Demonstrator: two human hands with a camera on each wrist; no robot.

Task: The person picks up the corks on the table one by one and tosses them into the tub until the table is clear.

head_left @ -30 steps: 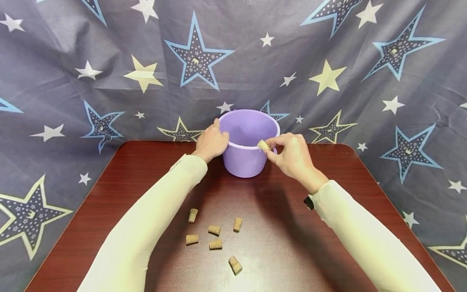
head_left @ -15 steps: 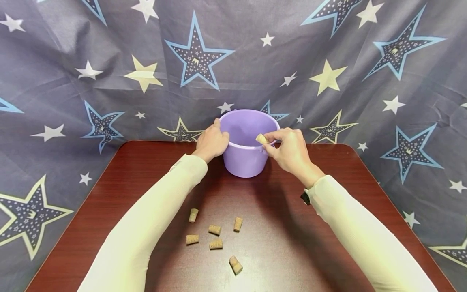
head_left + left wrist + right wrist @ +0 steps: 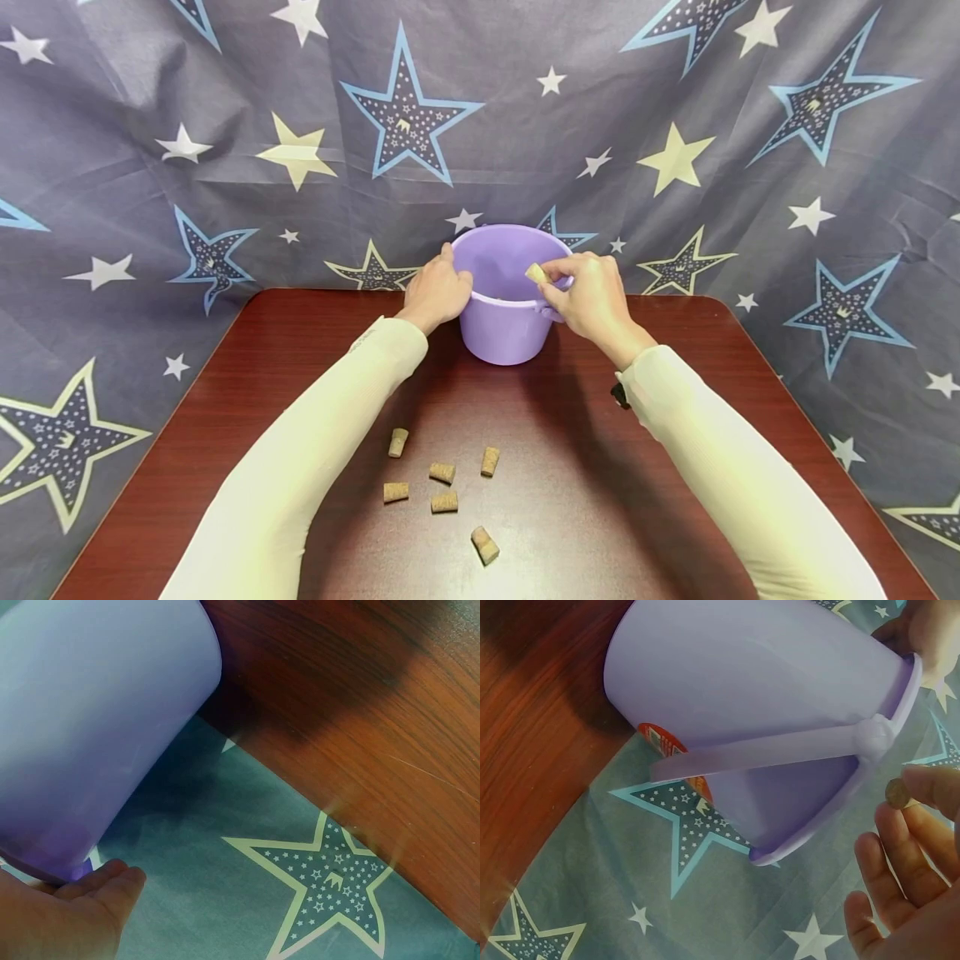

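Observation:
A purple bucket (image 3: 504,333) stands at the back of the table, its handle (image 3: 765,754) hanging down the side in the right wrist view. My left hand (image 3: 438,289) grips the bucket's left rim, thumb toward the front. Between thumb and fingertips, my right hand (image 3: 592,300) pinches a cork (image 3: 536,273) over the right part of the bucket's opening. In the right wrist view the end of that cork (image 3: 897,793) shows just outside the rim line. Nearer the front, several more corks (image 3: 443,502) lie scattered on the wood. The bucket's bottom inside is mostly hidden by its front wall.
The dark red wooden table (image 3: 315,375) ends just behind the bucket, where a grey cloth with stars (image 3: 510,142) hangs. A lone cork (image 3: 485,546) lies closest to me. An orange sticker (image 3: 664,742) marks the bucket's side.
My right hand has lifted the cork slightly and moved it from the front right rim to over the opening. The left hand and the corks on the table stay put.

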